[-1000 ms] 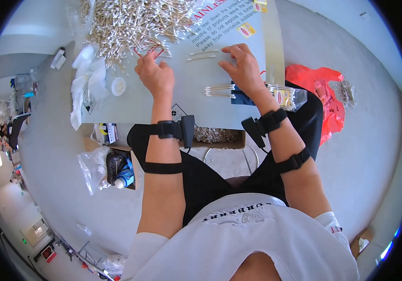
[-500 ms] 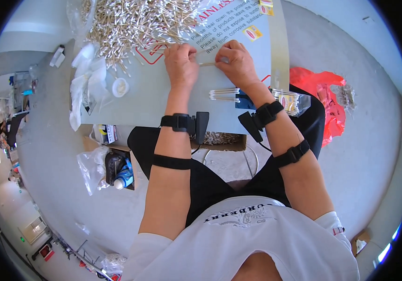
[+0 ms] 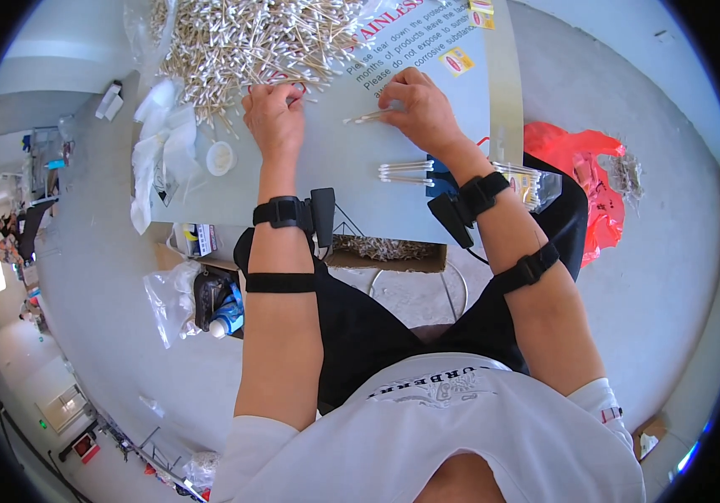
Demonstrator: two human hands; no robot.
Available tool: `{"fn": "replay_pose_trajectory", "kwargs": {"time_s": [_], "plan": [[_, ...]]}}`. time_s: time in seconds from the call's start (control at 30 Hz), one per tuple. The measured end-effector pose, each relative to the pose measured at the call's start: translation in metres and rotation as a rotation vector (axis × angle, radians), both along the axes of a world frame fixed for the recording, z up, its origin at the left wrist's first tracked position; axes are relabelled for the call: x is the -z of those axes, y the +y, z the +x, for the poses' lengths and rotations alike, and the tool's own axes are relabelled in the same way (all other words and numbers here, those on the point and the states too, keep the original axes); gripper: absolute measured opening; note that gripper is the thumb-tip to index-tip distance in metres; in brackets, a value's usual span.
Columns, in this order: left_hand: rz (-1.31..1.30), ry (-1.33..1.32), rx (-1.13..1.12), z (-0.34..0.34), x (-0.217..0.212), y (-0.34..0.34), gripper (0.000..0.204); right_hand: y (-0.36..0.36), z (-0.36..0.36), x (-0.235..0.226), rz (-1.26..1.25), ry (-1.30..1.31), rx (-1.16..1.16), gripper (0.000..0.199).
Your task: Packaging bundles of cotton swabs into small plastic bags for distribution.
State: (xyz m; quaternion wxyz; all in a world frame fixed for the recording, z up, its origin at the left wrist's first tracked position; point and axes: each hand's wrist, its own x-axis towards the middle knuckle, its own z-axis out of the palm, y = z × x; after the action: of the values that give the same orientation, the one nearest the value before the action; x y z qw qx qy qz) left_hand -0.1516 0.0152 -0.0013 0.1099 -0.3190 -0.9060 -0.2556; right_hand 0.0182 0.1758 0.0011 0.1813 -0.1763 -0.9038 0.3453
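A large heap of cotton swabs covers the far left of the table. At its near edge my left hand is closed, thumb and fingers bent together among the outermost swabs; what it pinches, if anything, is hidden. To the right, my right hand grips a few cotton swabs whose white tips point left. Closer to me, a small row of cotton swabs lies with its right ends over a dark blue piece. A clear pack of swabs sits at the table's near right corner, partly behind my right forearm.
White crumpled plastic and a small round white tub stand at the left of the table. Small yellow cards lie at the far right. Below are a box of swabs and a red plastic bag.
My left hand has moved left, from beside the right hand to the heap's near edge. My right hand stays nearly in place, still gripping swabs.
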Motion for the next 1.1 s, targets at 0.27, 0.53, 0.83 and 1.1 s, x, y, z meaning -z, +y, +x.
{"fn": "replay_pose_trajectory", "kwargs": {"time_s": [0.27,0.53,0.83,1.1], "plan": [[-0.141,-0.006,0.188,0.03,-0.002,0.042,0.008,0.0,0.002,0.005,-0.022,0.031,0.0,0.013],[-0.008,-0.183,0.241,0.056,0.001,0.03,0.01,0.009,0.015,0.013,-0.324,0.14,0.093,0.023],[0.159,-0.06,0.064,0.024,0.011,0.009,0.02,-0.001,0.013,0.006,-0.223,0.081,0.089,0.026],[-0.105,-0.151,-0.159,0.011,-0.008,0.028,0.025,-0.002,0.01,0.008,-0.181,0.058,0.141,0.022]]}}
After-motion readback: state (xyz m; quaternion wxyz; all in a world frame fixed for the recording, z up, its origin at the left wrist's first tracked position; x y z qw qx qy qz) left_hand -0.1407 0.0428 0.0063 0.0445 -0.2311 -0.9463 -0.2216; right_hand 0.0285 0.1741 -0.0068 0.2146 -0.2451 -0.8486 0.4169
